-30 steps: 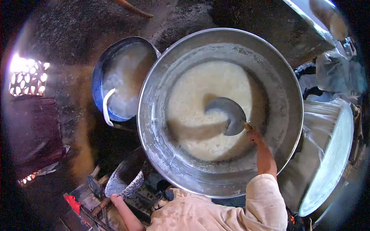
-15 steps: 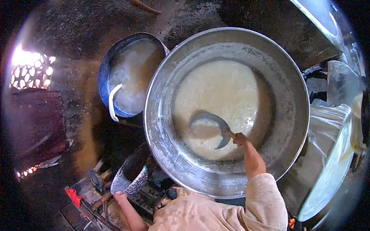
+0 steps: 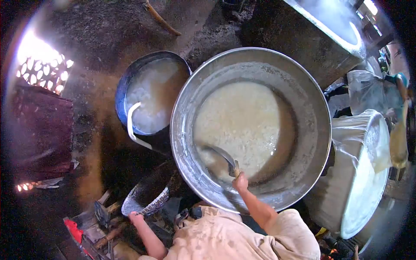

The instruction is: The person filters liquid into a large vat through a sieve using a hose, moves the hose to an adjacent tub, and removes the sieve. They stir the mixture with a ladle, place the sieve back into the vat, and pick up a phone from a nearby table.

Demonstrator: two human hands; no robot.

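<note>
My right hand (image 3: 240, 183) is wrapped round the short wooden handle of a metal ladle (image 3: 225, 155). The ladle's bowl is partly sunk in pale, lumpy liquid (image 3: 242, 117), near the front left inside a large metal vat (image 3: 318, 125). Down at the lower left, my left hand (image 3: 136, 216) grips the near edge of a basket-like container (image 3: 156, 203) with a mottled whitish rim and a dark inside. This container is tilted beside the vat's lower left side. The fingers of my left hand are partly hidden.
Left of the vat stands a blue tub (image 3: 121, 97) of cloudy liquid with a white curved pipe (image 3: 131, 125) over its edge. A cloth-covered tub (image 3: 364, 173) stands to the right. Behind is a steaming trough (image 3: 342, 52). Firewood (image 3: 110, 232) lies lower left.
My right hand has moved left and toward me with the ladle, which now sits lower in the liquid. My left hand still holds the basket-like container. The whole view has shifted slightly.
</note>
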